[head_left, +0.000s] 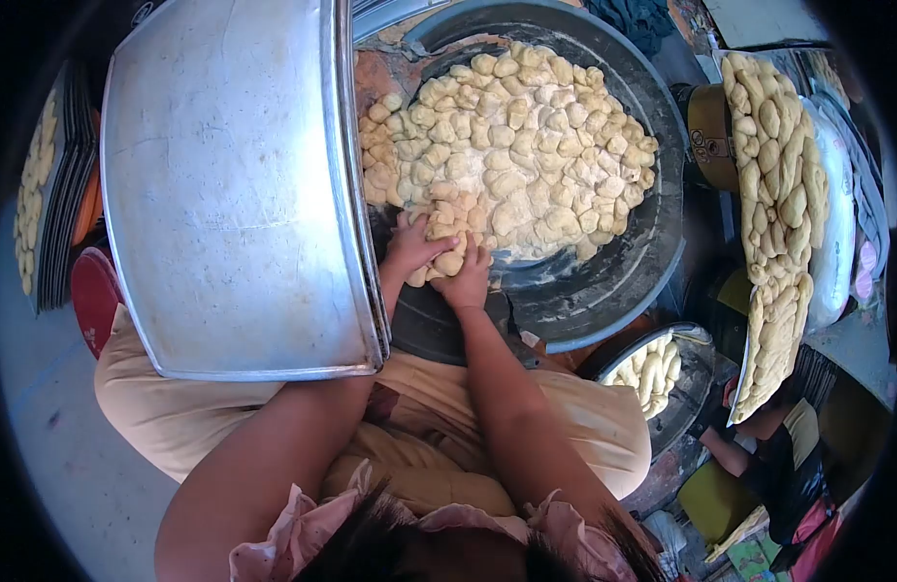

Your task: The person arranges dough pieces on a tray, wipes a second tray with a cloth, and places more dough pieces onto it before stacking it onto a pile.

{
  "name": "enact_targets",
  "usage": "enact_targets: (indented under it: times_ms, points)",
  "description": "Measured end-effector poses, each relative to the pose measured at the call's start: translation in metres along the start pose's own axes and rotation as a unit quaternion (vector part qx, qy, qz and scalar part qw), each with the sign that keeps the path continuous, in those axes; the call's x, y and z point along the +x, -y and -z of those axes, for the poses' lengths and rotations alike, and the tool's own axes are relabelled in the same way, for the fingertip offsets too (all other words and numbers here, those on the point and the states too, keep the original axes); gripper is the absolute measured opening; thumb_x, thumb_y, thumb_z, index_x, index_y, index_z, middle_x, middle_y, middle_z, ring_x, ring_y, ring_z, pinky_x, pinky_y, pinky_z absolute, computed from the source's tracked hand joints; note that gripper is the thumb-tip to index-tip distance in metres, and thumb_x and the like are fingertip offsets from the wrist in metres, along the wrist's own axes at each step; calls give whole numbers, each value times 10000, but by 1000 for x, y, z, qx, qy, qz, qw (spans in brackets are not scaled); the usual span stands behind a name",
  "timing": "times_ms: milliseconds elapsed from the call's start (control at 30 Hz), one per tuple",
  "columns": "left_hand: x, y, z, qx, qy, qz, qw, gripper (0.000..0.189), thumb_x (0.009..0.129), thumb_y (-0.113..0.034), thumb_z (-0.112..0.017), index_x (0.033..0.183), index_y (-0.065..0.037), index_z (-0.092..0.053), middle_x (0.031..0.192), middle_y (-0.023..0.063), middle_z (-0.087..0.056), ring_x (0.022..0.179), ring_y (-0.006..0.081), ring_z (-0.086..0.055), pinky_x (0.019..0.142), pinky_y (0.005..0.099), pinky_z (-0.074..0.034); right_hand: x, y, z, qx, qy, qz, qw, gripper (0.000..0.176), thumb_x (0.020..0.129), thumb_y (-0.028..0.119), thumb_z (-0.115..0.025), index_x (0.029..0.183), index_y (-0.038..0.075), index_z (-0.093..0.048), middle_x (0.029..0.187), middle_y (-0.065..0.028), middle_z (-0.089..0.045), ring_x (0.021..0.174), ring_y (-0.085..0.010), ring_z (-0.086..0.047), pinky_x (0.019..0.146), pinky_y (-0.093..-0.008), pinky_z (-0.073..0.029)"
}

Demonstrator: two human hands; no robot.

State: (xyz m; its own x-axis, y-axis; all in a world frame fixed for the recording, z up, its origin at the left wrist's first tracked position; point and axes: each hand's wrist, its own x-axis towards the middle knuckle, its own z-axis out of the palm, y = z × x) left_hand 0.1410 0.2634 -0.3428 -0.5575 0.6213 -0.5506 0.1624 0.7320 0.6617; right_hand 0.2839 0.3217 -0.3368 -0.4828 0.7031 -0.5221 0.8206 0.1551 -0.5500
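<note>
Both of my hands are around a bunch of pale dough pieces [448, 218] at the near left edge of a wide dark tub [623, 281]. My left hand [416, 247] curves over the bunch from the left, its thumb lying across the front. From the near right, my right hand [467, 279] presses against the same bunch, fingers curled on it. Inside the tub, many floured dough pieces [526, 145] form a broad heap beyond my hands. More dough pieces [380, 145] lie at the heap's left side, partly hidden by metal trays [225, 194].
The metal trays stand tall close by my left forearm. A smaller dark basin [681, 398] with dough strips is at the right. Long trays of shaped dough [778, 165] stand farther right, near another person's arm [725, 451]. Dark stacked trays [65, 204] are far left.
</note>
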Motion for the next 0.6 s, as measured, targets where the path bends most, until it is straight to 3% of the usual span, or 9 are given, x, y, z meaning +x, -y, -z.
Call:
enact_targets:
  times_ms: [167,233,300,333,400,467,500,533,600]
  points:
    - [-6,-1,-17,-122,7,-3,993,754,755,-493,-749,1283,4,-541,1294,244,-443,1175,345,-500,1006,383,-412,24,-33,9,166,20,56,984,977,529,117,-809,1409,84,-388,1347,-230,-404,1202,-376,-501,968,-433,-468]
    - [-21,-26,-7,-185,0,-27,982,640,789,-417,-742,1227,18,-572,1228,205,-511,1142,293,-530,980,371,-429,24,-17,30,265,68,50,960,982,562,44,-758,1439,-15,-319,1188,-169,-565,1069,-273,-581,895,-347,-492]
    - [-40,-50,-4,-277,-7,-47,960,588,808,-387,-734,1201,23,-584,1175,180,-563,1085,254,-570,945,357,-453,10,13,83,272,150,25,950,988,575,37,-750,1451,-28,-298,1195,-165,-574,1061,-253,-586,886,-324,-492]
    - [-42,-62,-5,-371,20,-68,926,454,854,-304,-706,1156,19,-604,1074,126,-634,982,184,-612,864,321,-491,11,17,101,241,164,9,957,992,578,25,-742,1457,-37,-287,1176,-171,-594,1049,-243,-594,876,-322,-499]
    - [-40,-73,-32,-406,-55,-90,908,400,868,-269,-697,1131,20,-613,1011,93,-657,924,156,-620,821,302,-501,8,32,142,208,148,54,965,944,565,34,-735,1429,-6,-356,1141,-177,-619,1030,-244,-614,868,-324,-504]
    - [-48,-107,-34,-427,-85,-99,895,474,841,-341,-713,1137,17,-616,1041,126,-636,957,213,-612,848,327,-487,-2,53,186,177,119,79,974,908,559,40,-728,1407,11,-403,1120,-179,-634,1014,-243,-624,859,-323,-508]
    - [-61,-135,-22,-433,-76,-95,893,575,808,-430,-734,1155,13,-614,1103,175,-603,1019,283,-599,898,362,-469,-11,63,209,161,98,79,979,895,558,42,-724,1399,11,-417,1117,-179,-636,1008,-241,-625,854,-321,-508]
    - [-78,-165,-8,-476,-44,-114,871,587,809,-441,-730,1158,15,-607,1094,174,-584,1016,285,-596,896,367,-468,-22,74,232,156,83,84,981,888,557,42,-721,1394,13,-425,1117,-172,-636,1004,-239,-625,858,-320,-506]
    - [-118,-219,22,-442,-102,-154,878,564,828,-446,-700,1147,7,-600,1083,184,-561,1031,299,-572,920,382,-450,-44,96,274,134,47,118,983,864,557,35,-714,1377,15,-444,1113,-152,-637,998,-228,-623,871,-316,-497]
